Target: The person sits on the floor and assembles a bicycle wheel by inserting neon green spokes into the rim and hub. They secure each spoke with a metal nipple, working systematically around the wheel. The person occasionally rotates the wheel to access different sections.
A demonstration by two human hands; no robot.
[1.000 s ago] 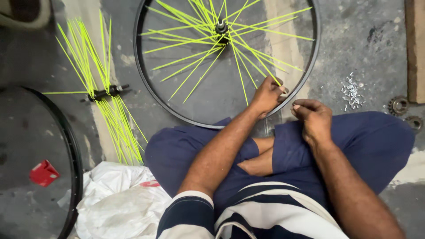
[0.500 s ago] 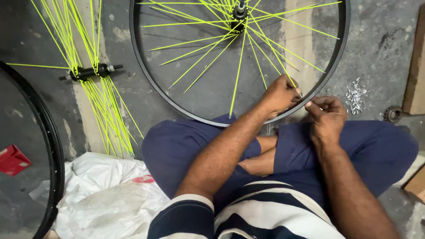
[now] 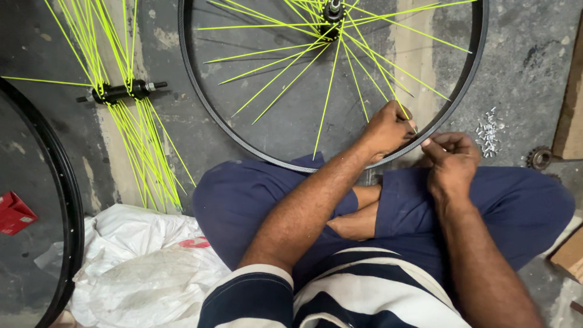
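Black bicycle wheel rim (image 3: 243,138) with neon-yellow spokes (image 3: 331,85) lies flat on the concrete floor (image 3: 534,54), against the crossed legs. Since a second ago both hands have closed together at the near edge. Left hand (image 3: 388,129) pinches a spoke end; right hand (image 3: 449,159) grip closed, contents too small to tell. Heap of small silver nipples (image 3: 489,130) nearby on the right.

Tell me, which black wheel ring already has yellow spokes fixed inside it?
The rim in front of the person, where both hands work. The other rim, at the left edge, has none.
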